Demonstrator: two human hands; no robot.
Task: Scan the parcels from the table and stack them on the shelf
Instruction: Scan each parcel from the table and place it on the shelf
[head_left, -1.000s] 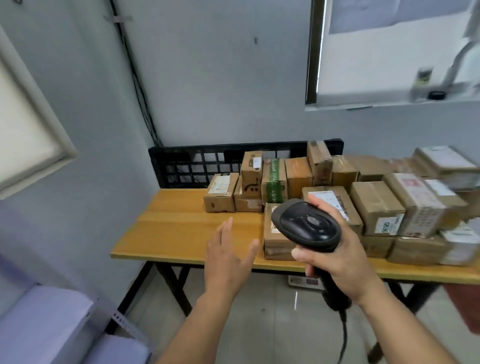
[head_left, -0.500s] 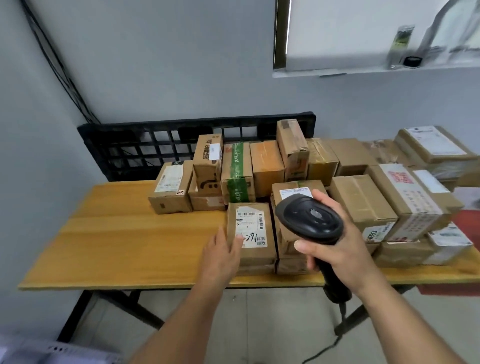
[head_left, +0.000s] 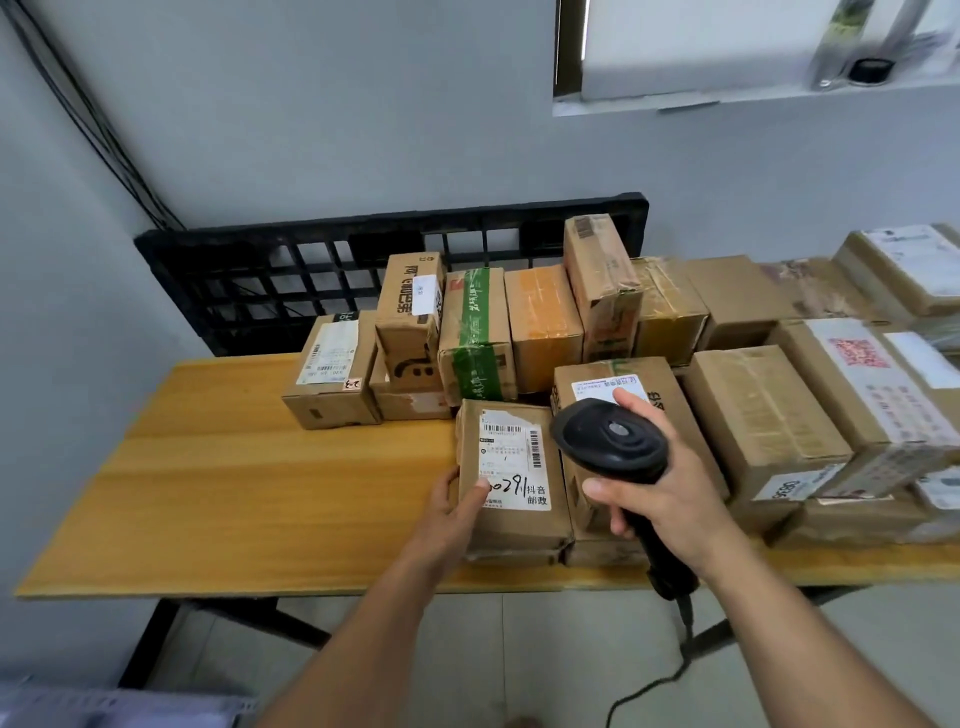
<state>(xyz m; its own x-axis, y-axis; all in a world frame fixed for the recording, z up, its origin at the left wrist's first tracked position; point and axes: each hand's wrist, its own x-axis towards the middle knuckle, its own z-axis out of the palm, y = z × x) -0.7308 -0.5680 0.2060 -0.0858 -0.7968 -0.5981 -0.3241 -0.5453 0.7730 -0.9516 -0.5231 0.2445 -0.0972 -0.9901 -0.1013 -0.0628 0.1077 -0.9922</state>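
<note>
Resting on the near left corner of a small cardboard parcel (head_left: 511, 478), the left hand (head_left: 457, 512) had its thumb laid across the bottom of the white shipping label (head_left: 514, 465) and its fingers curled down the parcel's left side, gripping it lightly. That parcel lay flat at the front edge of the wooden desk (head_left: 234, 493), label up, on top of another thin box of which only the edge showed. The right hand (head_left: 660, 493) was closed firmly around the handle of a black barcode scanner (head_left: 610, 439), whose rounded head hung just right of the label, above a neighbouring box; its cable (head_left: 670, 670) trailed down toward the floor. Behind and to the right, many more brown parcels crowded the desk, among them one wrapped in green tape (head_left: 475, 332) and a tall one (head_left: 602, 286) standing on end. A black plastic pallet (head_left: 270, 275) leaned upright against the grey wall behind the desk. Whether the scanner was firing could not be told.
</note>
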